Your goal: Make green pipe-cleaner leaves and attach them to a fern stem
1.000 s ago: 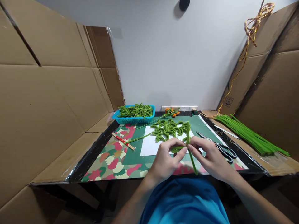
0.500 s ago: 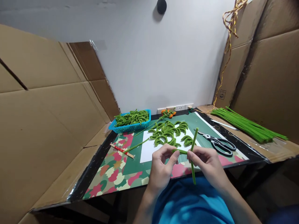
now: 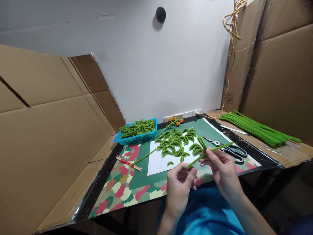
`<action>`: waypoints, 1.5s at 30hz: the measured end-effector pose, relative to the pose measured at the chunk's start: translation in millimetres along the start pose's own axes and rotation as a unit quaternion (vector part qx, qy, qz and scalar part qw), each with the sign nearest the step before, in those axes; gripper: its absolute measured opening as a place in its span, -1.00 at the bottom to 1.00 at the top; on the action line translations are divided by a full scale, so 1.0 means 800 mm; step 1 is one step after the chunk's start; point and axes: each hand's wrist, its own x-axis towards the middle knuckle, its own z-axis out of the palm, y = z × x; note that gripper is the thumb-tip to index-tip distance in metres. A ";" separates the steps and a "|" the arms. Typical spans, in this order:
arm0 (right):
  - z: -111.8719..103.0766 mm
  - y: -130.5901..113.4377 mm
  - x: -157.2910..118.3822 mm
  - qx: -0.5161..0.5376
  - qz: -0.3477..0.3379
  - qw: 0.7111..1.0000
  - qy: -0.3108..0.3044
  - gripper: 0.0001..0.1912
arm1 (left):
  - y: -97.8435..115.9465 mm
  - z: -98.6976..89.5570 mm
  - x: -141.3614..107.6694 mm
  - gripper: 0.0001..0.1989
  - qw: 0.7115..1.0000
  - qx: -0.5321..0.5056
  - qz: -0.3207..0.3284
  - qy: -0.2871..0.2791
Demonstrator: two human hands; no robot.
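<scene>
My right hand point(image 3: 221, 164) pinches a fuzzy green pipe cleaner point(image 3: 221, 147) between thumb and fingers. A folded loop point(image 3: 201, 143) rises above the fingertips, one straight end points right, and another runs down to the left. My left hand point(image 3: 179, 179) is close to that lower end, fingers curled and the thumb apart from the index finger. Behind the hands, many short curved green pieces point(image 3: 174, 138) lie over a white sheet point(image 3: 154, 163). Black-handled scissors point(image 3: 234, 150) lie just beyond my right hand, blades partly apart.
A blue basket point(image 3: 127, 141) of green pieces stands at the back left. Straight green pipe cleaners point(image 3: 261, 129) lie bundled at right. Chopsticks in a red wrapper point(image 3: 128, 163) lie at left, and orange flowers point(image 3: 177, 121) at the back. Cardboard walls point(image 3: 53, 140) flank the table.
The pipe cleaner in my right hand has turned from upright to slanting, and a loop now shows above the fingers. My left thumb and index finger have parted. The camera view has shifted slightly.
</scene>
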 end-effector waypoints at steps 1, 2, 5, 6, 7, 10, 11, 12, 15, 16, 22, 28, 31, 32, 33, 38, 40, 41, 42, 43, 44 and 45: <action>-0.001 0.002 0.000 0.006 -0.003 1.000 0.005 -0.76 | -0.001 0.001 0.000 -0.59 1.000 -0.012 -0.003 0.013; -0.001 0.004 0.000 0.014 -0.002 1.000 0.008 -0.77 | -0.001 0.002 0.000 -0.58 0.999 -0.022 -0.007 0.025; 0.001 0.006 -0.003 0.042 0.027 0.999 -0.011 -0.78 | -0.002 0.000 0.003 -0.55 0.998 -0.036 -0.009 0.060; 0.003 0.005 -0.004 0.047 0.040 0.998 -0.025 -0.78 | -0.003 -0.001 0.004 -0.55 0.997 -0.037 -0.004 0.070; 0.004 0.005 -0.005 0.048 0.055 0.997 -0.041 -0.76 | -0.004 -0.002 0.005 -0.56 0.996 -0.038 0.005 0.084; 0.007 0.004 -0.010 0.024 0.112 0.988 -0.105 -0.68 | -0.007 -0.007 0.008 -0.59 0.988 -0.041 0.033 0.143; 0.008 0.004 -0.011 0.011 0.134 0.982 -0.129 -0.64 | -0.007 -0.009 0.009 -0.61 0.986 -0.040 0.040 0.160; 0.009 0.005 -0.013 -0.002 0.155 0.976 -0.152 -0.61 | -0.006 -0.010 0.009 -0.62 0.984 -0.036 0.047 0.170; 0.011 0.007 -0.017 -0.031 0.186 0.964 -0.187 -0.59 | -0.003 -0.013 0.011 -0.66 0.983 -0.019 0.061 0.170; 0.011 0.008 -0.018 -0.036 0.186 0.963 -0.190 -0.60 | -0.002 -0.013 0.011 -0.67 0.984 -0.012 0.064 0.168; 0.014 0.008 -0.018 -0.050 0.188 0.962 -0.194 -0.64 | -0.008 -0.011 0.011 -0.67 0.988 0.013 0.037 0.150; 0.009 0.014 -0.013 -0.068 0.192 0.957 -0.206 -0.65 | -0.009 -0.012 0.009 -0.67 0.990 0.026 0.025 0.135; 0.002 0.021 -0.009 -0.053 0.197 0.955 -0.217 -0.61 | -0.009 -0.012 0.008 -0.60 0.994 0.010 0.016 0.107; 0.000 0.022 -0.008 -0.047 0.196 0.956 -0.215 -0.60 | -0.010 -0.012 0.008 -0.59 0.995 0.003 0.013 0.096; -0.002 0.024 -0.007 -0.043 0.194 0.957 -0.210 -0.59 | -0.011 -0.012 0.008 -0.57 0.996 -0.005 0.010 0.088; -0.005 0.025 -0.006 -0.041 0.210 0.960 -0.178 -0.60 | -0.014 -0.011 0.008 -0.56 0.996 -0.045 -0.011 0.080; -0.005 0.023 -0.007 -0.022 0.214 0.962 -0.167 -0.59 | -0.014 -0.010 0.008 -0.56 0.996 -0.061 -0.024 0.059; -0.004 0.022 -0.006 -0.008 0.214 0.964 -0.155 -0.59 | -0.013 -0.009 0.008 -0.55 0.996 -0.069 -0.028 0.043; -0.004 0.021 -0.006 0.004 0.214 0.967 -0.140 -0.58 | -0.013 -0.009 0.008 -0.55 0.996 -0.077 -0.032 0.026; -0.004 0.020 -0.006 0.014 0.213 0.969 -0.123 -0.57 | -0.012 -0.008 0.008 -0.55 0.996 -0.085 -0.034 0.012; -0.004 0.020 -0.005 0.019 0.211 0.972 -0.105 -0.57 | -0.012 -0.007 0.008 -0.55 0.995 -0.093 -0.036 0.003; -0.004 0.020 -0.005 0.020 0.208 0.974 -0.090 -0.57 | -0.011 -0.006 0.008 -0.55 0.994 -0.101 -0.037 -0.002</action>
